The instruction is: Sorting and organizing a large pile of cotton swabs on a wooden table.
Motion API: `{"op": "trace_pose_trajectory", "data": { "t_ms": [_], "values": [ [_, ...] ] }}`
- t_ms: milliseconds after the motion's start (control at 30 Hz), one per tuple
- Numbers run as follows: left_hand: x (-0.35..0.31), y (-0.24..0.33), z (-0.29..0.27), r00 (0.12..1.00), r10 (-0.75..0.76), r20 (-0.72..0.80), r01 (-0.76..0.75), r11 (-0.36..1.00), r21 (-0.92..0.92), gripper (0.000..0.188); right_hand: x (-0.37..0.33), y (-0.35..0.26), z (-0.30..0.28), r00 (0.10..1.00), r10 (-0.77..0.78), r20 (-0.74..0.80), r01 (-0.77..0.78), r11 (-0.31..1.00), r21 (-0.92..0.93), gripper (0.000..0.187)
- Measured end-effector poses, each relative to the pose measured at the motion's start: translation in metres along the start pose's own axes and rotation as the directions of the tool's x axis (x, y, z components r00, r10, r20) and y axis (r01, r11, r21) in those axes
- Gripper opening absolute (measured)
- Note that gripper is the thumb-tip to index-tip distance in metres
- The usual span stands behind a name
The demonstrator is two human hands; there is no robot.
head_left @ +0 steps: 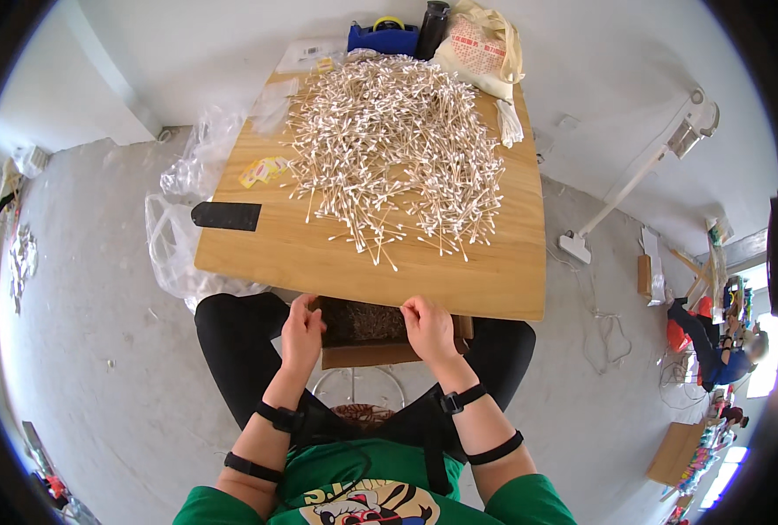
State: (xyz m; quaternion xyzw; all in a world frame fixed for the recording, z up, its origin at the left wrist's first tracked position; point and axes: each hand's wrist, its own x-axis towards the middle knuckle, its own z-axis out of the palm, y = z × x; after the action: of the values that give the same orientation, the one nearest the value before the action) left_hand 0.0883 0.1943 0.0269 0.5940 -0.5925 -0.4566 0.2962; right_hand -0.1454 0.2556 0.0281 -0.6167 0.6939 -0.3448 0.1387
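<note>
A big heap of cotton swabs [389, 149] with white tips and wooden sticks covers much of the wooden table [301, 254]. Just below the table's near edge, a cardboard box [367, 355] with a dark, cluttered inside sits between my knees. My left hand [301, 334] is by the box's left end, fingers curled inward. Over the box's right side, close to the table edge, my right hand [428, 328] has its fingers bent and drawn together. Whatever either hand pinches, if anything, is too small or hidden to make out.
On the table lie a black strip [226, 216] and yellow packets [263, 171]. At its back stand a blue tape dispenser [384, 38], a black bottle [433, 31] and a cloth bag [481, 52]. Plastic bags [179, 254] hang at left. A stick vacuum [634, 179] leans right; another person [726, 359] sits beyond.
</note>
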Motion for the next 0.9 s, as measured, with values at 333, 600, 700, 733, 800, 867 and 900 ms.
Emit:
{"op": "trace_pose_trajectory", "data": {
  "t_ms": [333, 600, 700, 733, 800, 867, 900],
  "values": [
    [-0.022, 0.030, 0.027, 0.638, 0.060, 0.768, 0.769, -0.014, -0.639, 0.056, 0.008, -0.090, 0.019, 0.817, -0.560, 0.136, 0.510, 0.813, 0.281, 0.040],
    [0.019, 0.023, -0.029, 0.930, -0.069, 0.362, 0.311, 0.671, -0.673, 0.032, 0.040, -0.021, 0.006, 0.985, -0.169, -0.044, 0.168, 0.985, -0.044, 0.016],
    [0.058, 0.015, 0.000, 0.981, 0.023, 0.194, -0.001, 0.994, -0.112, 0.023, 0.069, -0.015, 0.023, 0.994, -0.081, -0.077, 0.070, 0.988, -0.140, 0.018],
    [0.066, 0.019, 0.012, 0.971, 0.125, 0.204, -0.157, 0.976, 0.152, 0.019, 0.076, -0.010, 0.030, 0.994, -0.045, -0.096, 0.023, 0.976, -0.218, 0.019],
    [0.076, 0.035, 0.042, 0.970, 0.215, 0.115, -0.235, 0.950, 0.207, 0.020, 0.087, -0.001, 0.041, 0.992, -0.053, -0.117, 0.023, 0.971, -0.238, 0.020],
    [0.089, 0.047, 0.064, 0.970, 0.233, 0.071, -0.244, 0.923, 0.299, 0.023, 0.091, 0.001, 0.046, 0.988, -0.061, -0.138, 0.023, 0.965, -0.261, 0.021],
    [0.093, 0.050, 0.071, 0.965, 0.259, 0.033, -0.252, 0.888, 0.385, 0.026, 0.092, 0.001, 0.048, 0.987, -0.076, -0.143, 0.033, 0.960, -0.278, 0.020]
  ]
}}
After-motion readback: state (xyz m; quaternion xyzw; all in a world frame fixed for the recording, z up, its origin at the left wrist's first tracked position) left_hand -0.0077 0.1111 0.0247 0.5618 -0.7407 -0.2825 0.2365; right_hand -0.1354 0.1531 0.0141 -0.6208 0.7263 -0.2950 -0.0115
